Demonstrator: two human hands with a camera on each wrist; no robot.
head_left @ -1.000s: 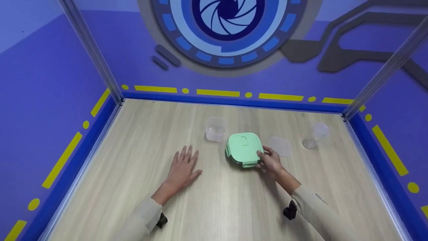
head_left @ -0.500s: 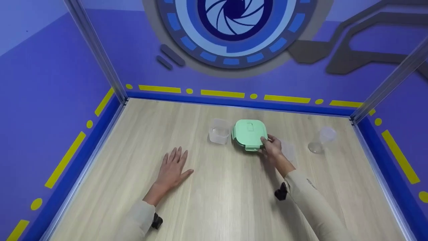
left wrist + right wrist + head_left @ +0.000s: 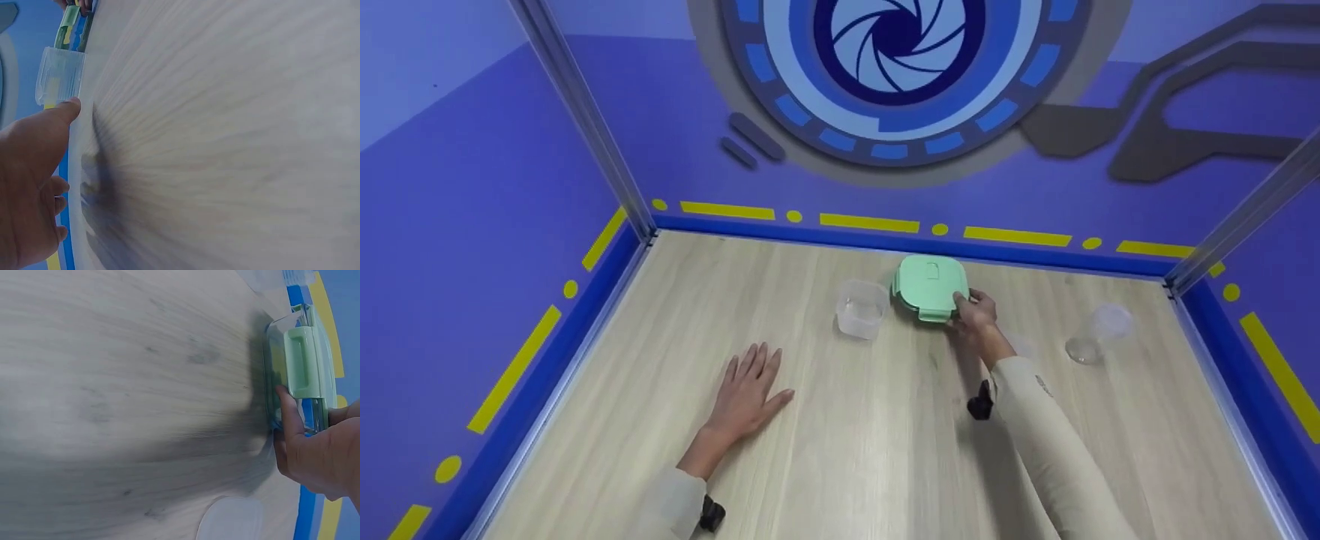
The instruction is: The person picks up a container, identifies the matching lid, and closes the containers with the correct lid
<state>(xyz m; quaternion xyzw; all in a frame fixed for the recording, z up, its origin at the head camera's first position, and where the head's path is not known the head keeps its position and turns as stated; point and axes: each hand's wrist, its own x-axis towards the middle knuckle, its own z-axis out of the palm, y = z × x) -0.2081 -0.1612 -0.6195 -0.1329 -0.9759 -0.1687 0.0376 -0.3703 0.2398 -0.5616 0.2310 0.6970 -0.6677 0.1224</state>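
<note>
A clear food container (image 3: pixel 275 371) with a mint-green snap lid (image 3: pixel 931 281) is near the back of the table. My right hand (image 3: pixel 977 310) grips it at its right front corner, thumb on top of the lid and fingers at the side. In the right wrist view a green latch flap (image 3: pixel 304 363) shows along its side. My left hand (image 3: pixel 746 401) lies spread on the tabletop, fingers straight, holding nothing. Between the hands, toward the back, stands an open clear plastic tub (image 3: pixel 862 309), just left of the green-lidded container.
A flat translucent lid (image 3: pixel 232 520) lies on the table, mostly hidden behind the right arm in the head view. A clear cup-like piece (image 3: pixel 1110 322) and a small clear round piece (image 3: pixel 1084 350) are at the right. Blue walls (image 3: pixel 810 187) close in the back and sides.
My right hand has carried the green-lidded container away from me, toward the back wall, to a place beside the plastic tub. My left hand has shifted slightly left, still flat.
</note>
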